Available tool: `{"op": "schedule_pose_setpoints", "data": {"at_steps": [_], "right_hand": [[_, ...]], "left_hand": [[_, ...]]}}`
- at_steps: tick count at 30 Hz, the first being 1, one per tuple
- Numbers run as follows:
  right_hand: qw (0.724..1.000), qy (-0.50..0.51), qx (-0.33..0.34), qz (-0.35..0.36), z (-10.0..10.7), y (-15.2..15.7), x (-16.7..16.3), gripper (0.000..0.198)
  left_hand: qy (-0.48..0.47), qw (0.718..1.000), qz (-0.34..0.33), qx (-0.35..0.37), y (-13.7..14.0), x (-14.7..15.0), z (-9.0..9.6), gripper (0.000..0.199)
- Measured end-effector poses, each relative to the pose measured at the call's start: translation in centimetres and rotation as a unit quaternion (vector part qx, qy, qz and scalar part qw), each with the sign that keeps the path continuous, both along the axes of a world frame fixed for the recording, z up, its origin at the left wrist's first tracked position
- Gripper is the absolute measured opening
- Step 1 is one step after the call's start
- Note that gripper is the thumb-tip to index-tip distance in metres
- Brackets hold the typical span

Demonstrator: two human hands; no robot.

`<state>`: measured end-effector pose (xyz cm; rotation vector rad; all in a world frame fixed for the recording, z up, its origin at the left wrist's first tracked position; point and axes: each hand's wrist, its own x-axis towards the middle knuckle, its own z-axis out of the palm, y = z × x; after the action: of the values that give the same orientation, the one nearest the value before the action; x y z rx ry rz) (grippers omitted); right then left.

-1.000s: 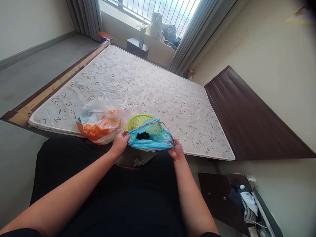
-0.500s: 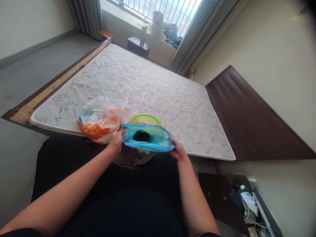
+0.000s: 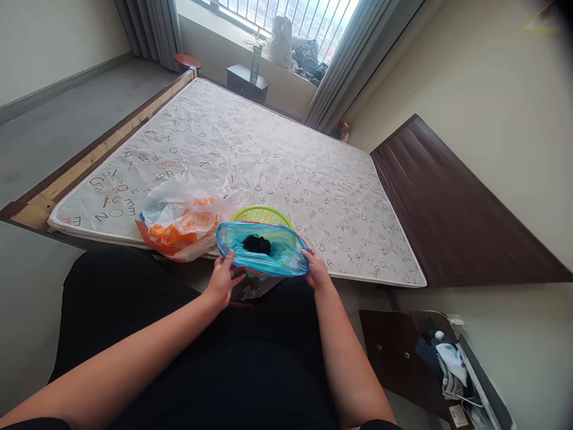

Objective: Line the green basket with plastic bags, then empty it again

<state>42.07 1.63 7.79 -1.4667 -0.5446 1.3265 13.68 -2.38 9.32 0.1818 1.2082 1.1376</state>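
Note:
A translucent blue plastic bag (image 3: 286,263) with a red-edged mouth is spread open in front of me, with a dark, bunched item (image 3: 256,244) lying inside. My left hand (image 3: 221,282) is at the near left rim, thumb on the plastic and fingers below. At the right end, my right hand (image 3: 317,270) pinches the rim. Behind the bag, a yellow-green mesh basket (image 3: 264,214) shows only its far edge; the bag hides the rest. A white and orange plastic bag (image 3: 183,218) sits crumpled to the left.
A bare mattress (image 3: 277,155) printed with letters fills the bed ahead. Its wooden frame (image 3: 102,140) runs along the left, and a dark headboard (image 3: 447,209) rises at right. At lower right stands a dark cabinet (image 3: 389,349) with cloth items and cables nearby.
My left hand has shifted from the bag's left corner to its near rim, lower and further right. The bag's mouth is rounder now. My right hand keeps its hold, slightly further left.

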Motion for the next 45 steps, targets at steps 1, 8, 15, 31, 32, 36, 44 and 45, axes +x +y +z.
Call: {"op": "schedule_pose_setpoints", "data": {"at_steps": [1, 8, 15, 31, 32, 36, 44, 45], "right_hand": [[1.000, -0.027, 0.001, -0.004, -0.1, 0.1, 0.2, 0.045], [0.989, -0.145, 0.013, 0.036, 0.7, 2.1, 1.1, 0.057], [0.972, -0.201, 0.011, 0.124, 1.2, 5.9, 0.8, 0.058], [0.908, -0.410, -0.011, 0.088, 0.5, 4.9, -1.8, 0.014], [0.909, -0.406, -0.015, 0.090, 0.3, 4.4, -1.9, 0.014], [0.940, -0.326, -0.048, 0.091, 0.0, 3.0, -2.0, 0.016], [0.951, -0.302, -0.004, 0.067, 0.4, 2.5, -1.3, 0.031], [0.948, -0.313, 0.011, 0.064, 0.5, 2.4, -1.3, 0.032]], "left_hand": [[0.008, 0.999, -0.038, -0.005, -0.6, 0.5, 0.1, 0.041], [0.096, 0.984, -0.147, 0.007, -0.5, 1.6, -0.2, 0.039], [0.089, 0.986, -0.141, 0.029, 2.5, 0.1, -1.7, 0.033], [0.075, 0.989, -0.083, 0.099, 5.7, -2.4, -2.5, 0.033], [0.071, 0.990, -0.070, 0.103, 6.1, -2.7, -2.6, 0.031], [0.085, 0.990, -0.014, 0.114, 7.1, -3.6, -2.9, 0.025], [0.161, 0.985, 0.065, 0.018, 5.8, -3.9, -3.0, 0.020], [0.164, 0.983, 0.079, 0.007, 5.6, -4.0, -3.1, 0.017]]}}
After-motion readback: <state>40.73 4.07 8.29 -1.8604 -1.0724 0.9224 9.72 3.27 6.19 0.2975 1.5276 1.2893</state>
